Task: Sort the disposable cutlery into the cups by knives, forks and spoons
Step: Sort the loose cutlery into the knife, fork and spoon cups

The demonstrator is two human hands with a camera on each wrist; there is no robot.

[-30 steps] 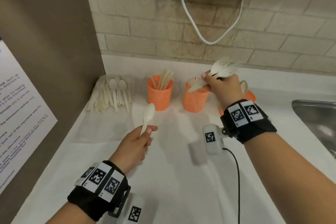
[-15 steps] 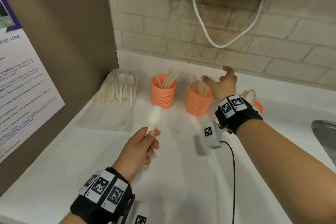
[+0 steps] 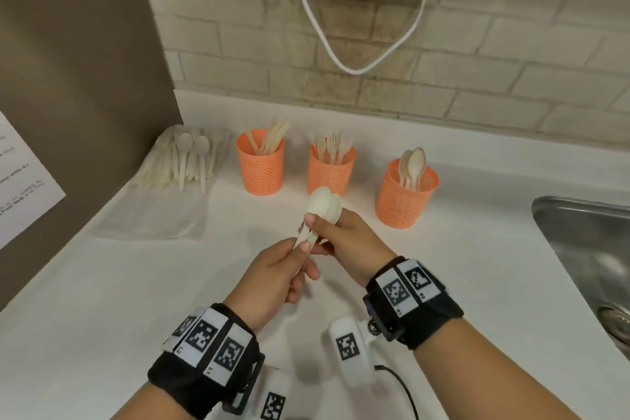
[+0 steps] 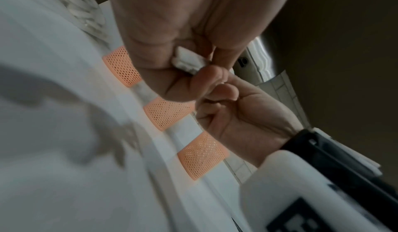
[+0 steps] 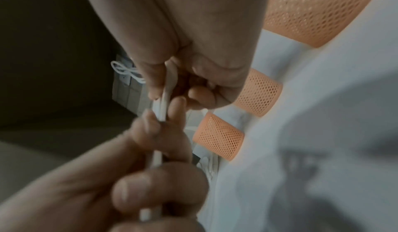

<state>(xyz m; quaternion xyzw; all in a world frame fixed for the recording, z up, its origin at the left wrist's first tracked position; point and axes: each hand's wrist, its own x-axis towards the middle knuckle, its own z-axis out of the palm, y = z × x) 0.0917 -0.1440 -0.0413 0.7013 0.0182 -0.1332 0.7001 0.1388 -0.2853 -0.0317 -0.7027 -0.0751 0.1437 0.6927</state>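
Note:
A small stack of white spoons [image 3: 322,204] is held over the counter in front of the cups. My left hand [image 3: 301,251] pinches the handles low down, and their ends [image 4: 189,61] show between its fingers. My right hand [image 3: 318,232] grips the same stack just under the bowls, thumb on top; the handles [image 5: 163,102] run between both hands. Three orange mesh cups stand behind: knives [image 3: 260,167] on the left, forks [image 3: 330,170] in the middle, spoons [image 3: 405,198] on the right. Unsorted cutlery [image 3: 184,160] lies at the far left.
The pile rests on a clear plastic bag [image 3: 163,215] against a brown side panel [image 3: 85,78]. A steel sink [image 3: 586,249] opens at the right edge of the white counter [image 3: 136,300]. A white cord [image 3: 341,54] hangs on the brick wall.
My right hand let its forks go into the middle cup, drew back and took hold of the spoons. My left hand carried the spoons toward the centre.

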